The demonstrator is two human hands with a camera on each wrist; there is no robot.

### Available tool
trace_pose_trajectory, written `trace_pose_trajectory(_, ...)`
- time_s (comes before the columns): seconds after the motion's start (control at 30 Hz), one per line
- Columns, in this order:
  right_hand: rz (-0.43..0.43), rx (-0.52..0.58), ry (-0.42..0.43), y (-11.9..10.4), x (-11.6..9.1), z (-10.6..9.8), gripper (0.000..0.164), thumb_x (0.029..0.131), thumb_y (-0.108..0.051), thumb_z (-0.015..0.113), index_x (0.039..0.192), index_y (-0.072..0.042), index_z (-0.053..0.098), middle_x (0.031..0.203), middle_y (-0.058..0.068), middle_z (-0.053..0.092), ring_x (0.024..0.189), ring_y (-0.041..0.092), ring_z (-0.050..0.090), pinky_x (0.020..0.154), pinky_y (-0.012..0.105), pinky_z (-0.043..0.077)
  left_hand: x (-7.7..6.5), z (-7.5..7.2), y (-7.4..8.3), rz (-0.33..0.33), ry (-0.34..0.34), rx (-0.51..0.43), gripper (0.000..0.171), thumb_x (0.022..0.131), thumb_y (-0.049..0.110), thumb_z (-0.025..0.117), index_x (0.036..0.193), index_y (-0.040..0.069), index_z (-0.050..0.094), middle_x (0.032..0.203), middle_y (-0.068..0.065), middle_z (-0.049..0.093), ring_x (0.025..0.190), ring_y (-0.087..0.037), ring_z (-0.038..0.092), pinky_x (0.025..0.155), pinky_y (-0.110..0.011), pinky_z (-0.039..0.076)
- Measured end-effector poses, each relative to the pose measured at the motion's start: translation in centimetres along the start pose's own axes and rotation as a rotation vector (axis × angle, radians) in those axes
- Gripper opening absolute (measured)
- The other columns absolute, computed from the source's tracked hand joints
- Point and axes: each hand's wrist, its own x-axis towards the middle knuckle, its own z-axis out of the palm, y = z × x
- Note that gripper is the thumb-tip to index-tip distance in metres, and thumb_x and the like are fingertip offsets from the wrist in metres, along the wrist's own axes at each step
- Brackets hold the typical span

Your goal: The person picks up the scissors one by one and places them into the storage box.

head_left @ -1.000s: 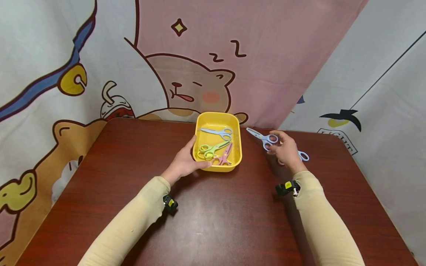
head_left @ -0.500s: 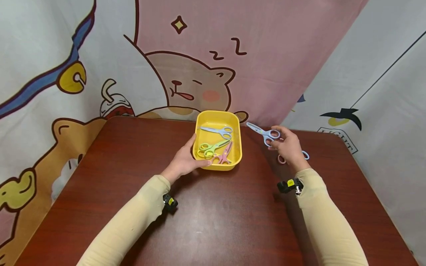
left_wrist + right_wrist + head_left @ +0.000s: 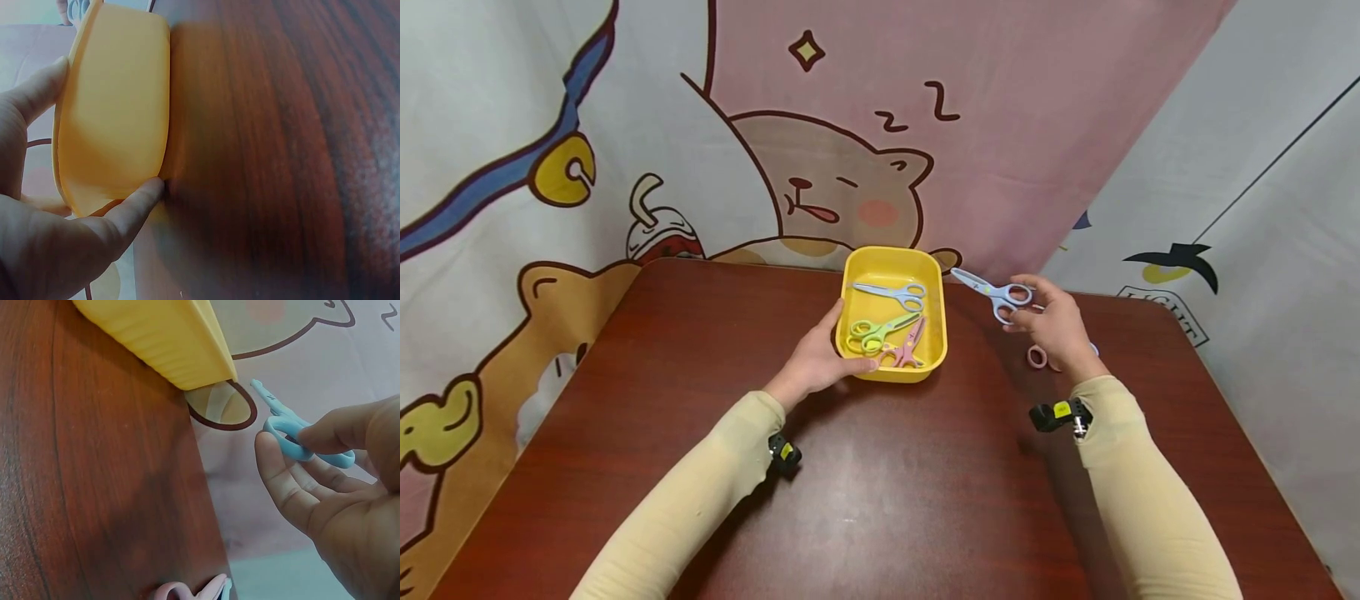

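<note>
My left hand (image 3: 814, 360) grips the near left corner of a yellow tray (image 3: 901, 377), thumb over the rim; the left wrist view shows a finger at the tray's (image 3: 119, 94) bottom edge. Inside lie blue scissors (image 3: 895, 292), light green scissors (image 3: 889, 327) and pink scissors (image 3: 907, 350); something yellow shows partly under the green pair. To the right, my right hand (image 3: 1058, 327) pinches another pair of blue scissors (image 3: 997, 293) by the handle loops, raised over the table, blades pointing left toward the tray. Thumb and fingers on these scissors (image 3: 287, 419) show in the right wrist view.
Below my right hand, a pink scissors handle (image 3: 1037, 357) lies on the brown table (image 3: 865, 500). A bit of blue handle (image 3: 1094, 349) peeks out behind the wrist. A curtain with cartoon prints (image 3: 1000, 167) hangs right behind the table's far edge.
My right hand has lifted the blue scissors up from the table, uncovering more of the pink handle beneath. The left hand and tray stay put.
</note>
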Motion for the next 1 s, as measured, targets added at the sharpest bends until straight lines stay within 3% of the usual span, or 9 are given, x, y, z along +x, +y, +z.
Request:
trace_pose_trajectory(0.4, 0.015, 0.074, -0.041, -1.3, 0.1, 0.4, 0.056, 0.095, 0.014, 0.060, 0.147, 0.004, 0.044, 0.120, 0.021, 0.056, 0.085, 0.007, 0.073, 0.076, 0.032, 0.062, 0.0, 0.1, 0.1, -0.011, -0.003, 0.002, 0.122, 0.078, 0.029, 0.092, 0.168, 0.020, 0.011, 0.168, -0.008, 0.030, 0.146, -0.026, 0.038, 0.121, -0.048, 0.031)
trace_pose_trajectory(1.0, 0.018, 0.078, -0.085, -3.3, 0.4, 1.6, 0.056, 0.095, 0.013, 0.058, 0.148, 0.004, 0.043, 0.126, 0.027, 0.058, 0.087, 0.011, 0.074, 0.077, 0.032, 0.062, 0.0, 0.1, 0.0, -0.008, -0.006, -0.006, 0.121, 0.079, 0.029, 0.092, 0.168, 0.019, 0.011, 0.169, -0.010, 0.028, 0.148, -0.027, 0.036, 0.121, -0.049, 0.030)
